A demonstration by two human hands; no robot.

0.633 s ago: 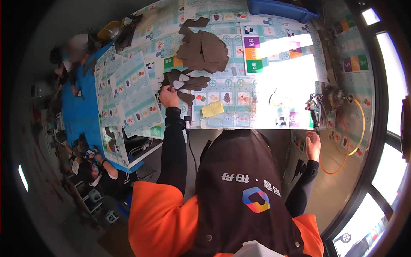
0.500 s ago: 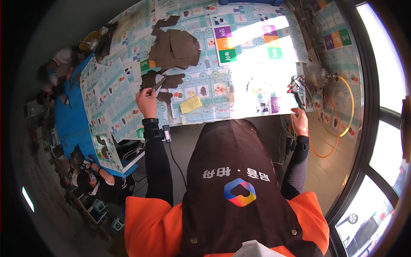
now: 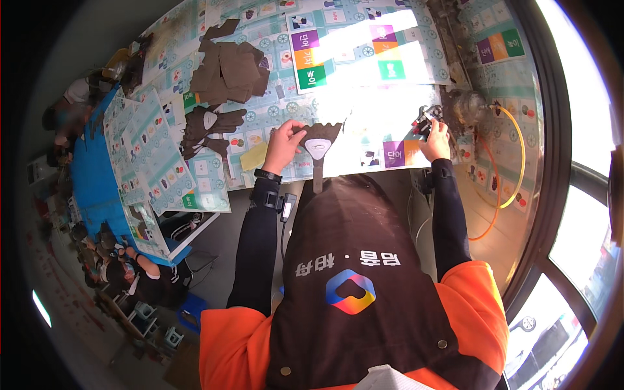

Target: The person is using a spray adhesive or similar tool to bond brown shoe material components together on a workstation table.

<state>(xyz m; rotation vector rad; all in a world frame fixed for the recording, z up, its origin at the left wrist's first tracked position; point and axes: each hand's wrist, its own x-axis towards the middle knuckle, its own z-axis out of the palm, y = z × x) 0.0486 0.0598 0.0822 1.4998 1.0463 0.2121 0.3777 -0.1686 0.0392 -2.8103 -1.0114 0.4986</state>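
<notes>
Pinched in my left hand (image 3: pixel 283 147) is a dark brown fan-shaped piece (image 3: pixel 325 133), wavy along its far edge. A pale patch (image 3: pixel 317 148) covers its middle, and a narrow tail hangs over the table's near edge. My right hand (image 3: pixel 437 144) is closed on a black and red hand tool (image 3: pixel 426 118) lying at the table's right side; its handle is mostly hidden by my fingers. Left of my left hand are a yellow pad (image 3: pixel 254 157) and a stack of similar brown pieces (image 3: pixel 221 122).
A larger pile of flat brown pieces (image 3: pixel 227 73) lies farther back on the patterned table cover (image 3: pixel 286 110). Yellow (image 3: pixel 522 153) and orange (image 3: pixel 497 188) hoses curve at the right. Bright sunlight washes out the table's middle. Other people (image 3: pixel 153 273) sit at the left near a blue-covered table (image 3: pixel 96 172).
My left hand has moved right from the stack, carrying one brown piece with a pale patch. My right hand has moved up the tool and closed on it. The view has shifted slightly.
</notes>
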